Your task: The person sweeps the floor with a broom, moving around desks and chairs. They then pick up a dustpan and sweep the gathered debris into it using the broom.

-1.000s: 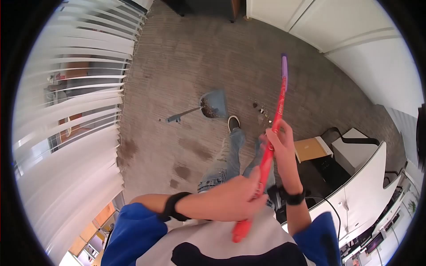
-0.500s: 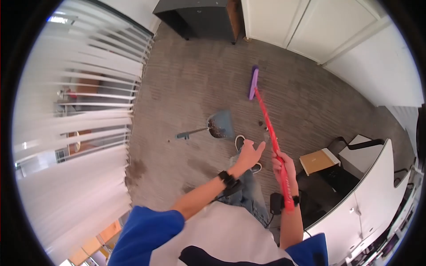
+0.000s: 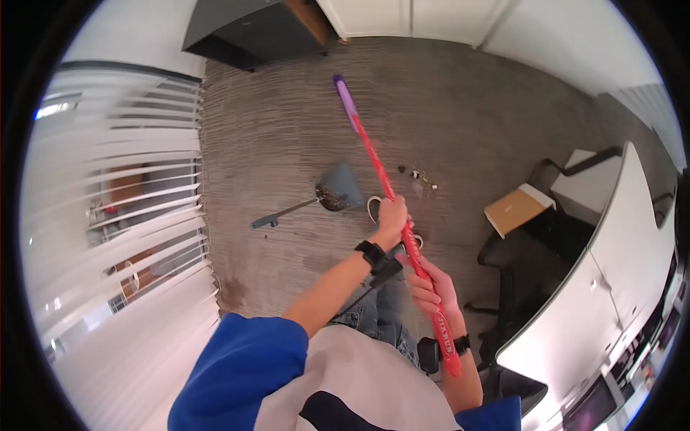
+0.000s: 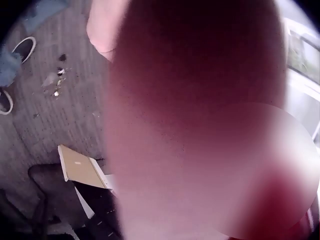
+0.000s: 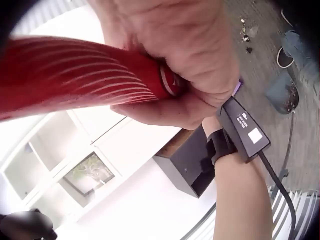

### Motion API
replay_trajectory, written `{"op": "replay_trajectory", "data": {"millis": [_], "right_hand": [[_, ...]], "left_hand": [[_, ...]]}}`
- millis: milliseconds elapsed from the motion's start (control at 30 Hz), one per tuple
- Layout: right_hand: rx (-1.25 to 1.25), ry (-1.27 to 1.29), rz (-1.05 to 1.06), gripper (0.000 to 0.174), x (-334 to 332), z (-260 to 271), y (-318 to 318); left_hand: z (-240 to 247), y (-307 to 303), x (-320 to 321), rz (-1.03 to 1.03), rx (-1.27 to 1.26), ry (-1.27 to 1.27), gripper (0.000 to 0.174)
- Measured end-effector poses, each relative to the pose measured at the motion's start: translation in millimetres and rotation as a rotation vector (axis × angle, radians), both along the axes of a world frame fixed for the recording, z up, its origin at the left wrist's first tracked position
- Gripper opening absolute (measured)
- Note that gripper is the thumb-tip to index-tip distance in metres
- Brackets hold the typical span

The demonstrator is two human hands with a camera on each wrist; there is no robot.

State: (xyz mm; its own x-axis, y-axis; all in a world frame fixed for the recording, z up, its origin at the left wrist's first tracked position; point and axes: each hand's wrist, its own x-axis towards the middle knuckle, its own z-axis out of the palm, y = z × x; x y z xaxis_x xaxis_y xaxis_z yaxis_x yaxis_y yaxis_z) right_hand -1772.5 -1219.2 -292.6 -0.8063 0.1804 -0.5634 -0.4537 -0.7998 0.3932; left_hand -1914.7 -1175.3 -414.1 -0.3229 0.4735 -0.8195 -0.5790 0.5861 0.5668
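Note:
Both hands hold a broom with a red plastic-wrapped handle point(image 3: 375, 158) and a purple head point(image 3: 345, 97), which points away across the carpet. My left hand point(image 3: 392, 215) grips the handle about midway along. Lower down, near the end of the handle, my right hand point(image 3: 435, 287) is curled round it, as the right wrist view also shows. A blue-grey long-handled dustpan point(image 3: 351, 183) with dirt in it lies left of the broom, by the shoes. Right of the handle, small scraps point(image 3: 415, 174) are scattered. A blurred hand point(image 4: 200, 125) fills most of the left wrist view.
White slatted blinds point(image 3: 165, 187) line the left side. A dark cabinet point(image 3: 251, 32) and white cupboards point(image 3: 374, 18) stand at the far end. On the right are a cardboard box point(image 3: 517, 210), a black chair point(image 3: 503, 287) and a white desk point(image 3: 575, 316).
My left hand has let go near the handle's end and taken hold above my right hand, which is now lower on the handle. The broom head has swung to the left.

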Motion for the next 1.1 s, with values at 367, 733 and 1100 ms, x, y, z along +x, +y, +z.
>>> {"op": "replay_trajectory", "data": {"millis": [367, 733, 1100], "right_hand": [[0.057, -0.204, 0.046, 0.033, 10, -27, -16], [-0.216, -0.415, -0.075, 0.038, 106, 45, -61], [-0.036, -0.465, 0.195, 0.037, 76, 57, -41]], "left_hand": [[-84, 22, -4, -0.492, -0.124, 0.275, 0.008], [-93, -54, 138, -0.540, -0.198, -0.157, 0.014], [-37, -27, 74, -0.354, -0.213, 0.154, 0.014]]}}
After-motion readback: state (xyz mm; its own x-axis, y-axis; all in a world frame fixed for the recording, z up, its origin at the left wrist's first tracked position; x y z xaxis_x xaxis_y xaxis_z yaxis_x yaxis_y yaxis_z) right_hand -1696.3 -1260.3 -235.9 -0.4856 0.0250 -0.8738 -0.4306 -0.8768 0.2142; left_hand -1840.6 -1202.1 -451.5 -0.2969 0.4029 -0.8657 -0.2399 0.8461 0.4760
